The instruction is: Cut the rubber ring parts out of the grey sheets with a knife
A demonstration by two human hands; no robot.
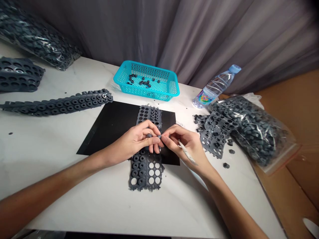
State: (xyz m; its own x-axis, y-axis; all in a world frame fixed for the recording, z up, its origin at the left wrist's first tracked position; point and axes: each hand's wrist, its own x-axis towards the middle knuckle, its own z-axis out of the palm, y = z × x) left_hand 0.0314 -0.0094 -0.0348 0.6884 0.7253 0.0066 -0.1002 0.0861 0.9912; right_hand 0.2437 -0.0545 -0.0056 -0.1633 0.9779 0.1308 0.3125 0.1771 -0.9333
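Note:
My left hand (142,136) pinches a small dark rubber part (159,136) between thumb and fingertips. Another dark round piece (149,135) shows against its fingers. My right hand (185,142) is closed, with its fingertips meeting the left ones at the part. A slim tool with a white, wrapped-looking handle (186,152) lies in the right hand; its working end is hidden. Beneath both hands, a perforated dark rubber sheet (146,116) lies across a black mat (107,129). Some of its holes hold ring-shaped pieces, others are open.
A turquoise basket (147,95) containing several loose pieces stands behind the mat. To the right are a water bottle (216,86), a torn rubber sheet (216,132) and a bulging plastic bag (259,129). A long rubber strip (59,103) and another filled bag (40,39) lie left.

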